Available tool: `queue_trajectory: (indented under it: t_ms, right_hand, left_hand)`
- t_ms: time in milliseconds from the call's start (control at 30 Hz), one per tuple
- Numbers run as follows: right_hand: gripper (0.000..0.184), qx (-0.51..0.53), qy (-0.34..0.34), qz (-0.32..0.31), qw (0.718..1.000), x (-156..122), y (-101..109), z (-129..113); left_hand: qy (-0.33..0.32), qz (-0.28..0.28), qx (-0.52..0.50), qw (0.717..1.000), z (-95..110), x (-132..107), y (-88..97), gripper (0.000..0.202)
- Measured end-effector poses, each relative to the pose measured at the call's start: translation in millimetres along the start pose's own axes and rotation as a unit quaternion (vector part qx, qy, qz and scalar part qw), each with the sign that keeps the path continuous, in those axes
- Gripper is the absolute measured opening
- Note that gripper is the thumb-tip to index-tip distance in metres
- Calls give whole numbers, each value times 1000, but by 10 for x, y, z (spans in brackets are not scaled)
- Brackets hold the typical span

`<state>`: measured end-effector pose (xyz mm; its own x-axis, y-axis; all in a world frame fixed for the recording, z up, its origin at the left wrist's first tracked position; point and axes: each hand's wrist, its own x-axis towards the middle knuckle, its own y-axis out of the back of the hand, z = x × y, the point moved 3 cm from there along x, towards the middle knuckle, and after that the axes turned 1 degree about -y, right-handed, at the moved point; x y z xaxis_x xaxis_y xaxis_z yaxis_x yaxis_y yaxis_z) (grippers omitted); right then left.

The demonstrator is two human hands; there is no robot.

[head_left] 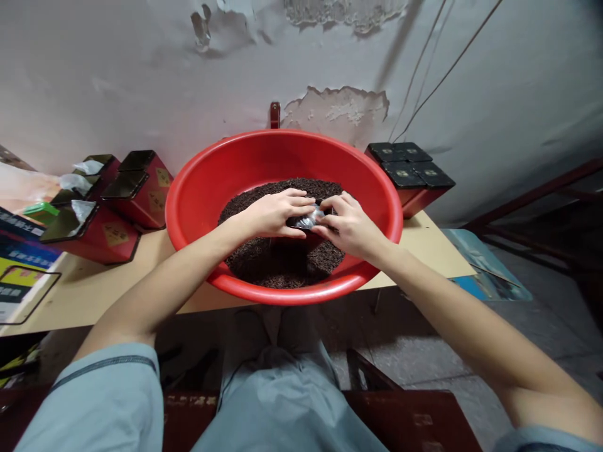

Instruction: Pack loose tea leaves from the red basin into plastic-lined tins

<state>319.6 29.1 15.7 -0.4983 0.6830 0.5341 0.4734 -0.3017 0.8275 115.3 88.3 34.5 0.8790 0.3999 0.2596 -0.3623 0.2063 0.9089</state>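
A large red plastic basin (198, 188) sits on a wooden table, partly filled with dark loose tea leaves (277, 263). Both my hands are inside it, above the leaves. My left hand (276, 213) is closed over a small shiny silver pouch (308, 220) from the left. My right hand (351, 226) pinches the same pouch from the right, fingers curled around its edge. Most of the pouch is hidden by my fingers.
Red tea tins (141, 185) with dark lids stand left of the basin, some open with plastic liners (82, 207). More dark-lidded tins (409, 166) stand at the right. Printed boxes (19, 263) lie at far left. A peeling wall is behind; the table edge (424, 276) runs near my knees.
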Motion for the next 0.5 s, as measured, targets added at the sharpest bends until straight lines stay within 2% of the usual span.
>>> queue_trajectory:
  t_ms: [67,133,167,233,267,300,367,400,433,500]
  right_hand:
    - [31,-27,5,-34,999,-28,11,-5]
    - [46,-7,-12,-72,997,-61,-26,62]
    - [48,19,-24,-87,996,-76,-61,118]
    - [46,76,-46,-103,991,-91,-149,243]
    - [45,99,-52,-104,988,-91,-194,297]
    - [44,115,-55,-101,987,-86,-233,339]
    - [43,131,-57,-86,986,-71,-283,386]
    - [43,135,-58,-78,986,-64,-294,395]
    - [43,139,-58,-71,986,-61,-297,398]
    - [44,149,-60,-64,985,-64,-294,401]
  left_hand:
    - [4,-6,2,1000,-19,-3,21,59]
    - [35,-12,-9,999,-105,-74,83,72]
    - [67,-14,-16,997,-180,-146,129,83]
    - [178,-27,-15,984,-381,-364,227,110]
    - [246,-49,-4,968,-488,-502,262,120]
    - [319,-94,14,943,-588,-652,273,127]
    - [471,-195,45,859,-743,-953,245,130]
    - [509,-226,53,829,-780,-1059,212,127]
    - [522,-242,57,816,-797,-1124,169,123]
    - [485,-239,66,839,-789,-1138,72,108]
